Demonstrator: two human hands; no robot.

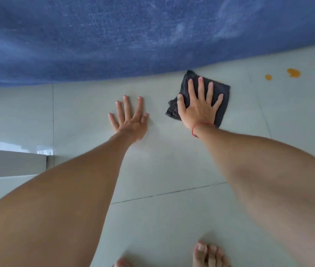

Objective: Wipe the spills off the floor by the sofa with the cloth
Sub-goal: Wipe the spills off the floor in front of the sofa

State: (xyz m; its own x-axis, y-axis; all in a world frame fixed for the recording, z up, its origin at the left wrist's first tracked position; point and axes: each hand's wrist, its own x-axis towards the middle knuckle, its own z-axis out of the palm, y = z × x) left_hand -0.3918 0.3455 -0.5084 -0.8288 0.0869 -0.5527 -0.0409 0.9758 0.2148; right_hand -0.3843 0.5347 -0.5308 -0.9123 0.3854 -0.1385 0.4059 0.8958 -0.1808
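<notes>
A folded dark grey cloth (221,97) lies flat on the pale tiled floor (172,170), close to the edge of the blue sofa (133,35). My right hand (199,106) presses down on the cloth with fingers spread; a red string circles that wrist. Flat on the bare tile to the left of the cloth rests my left hand (131,118), fingers apart, holding nothing. Three orange spills (293,72) dot the floor to the right of the cloth, near the sofa edge, apart from the cloth.
A grey low surface or step (12,162) sits at the left edge. My bare toes (208,253) show at the bottom. Dark grout lines cross the tiles.
</notes>
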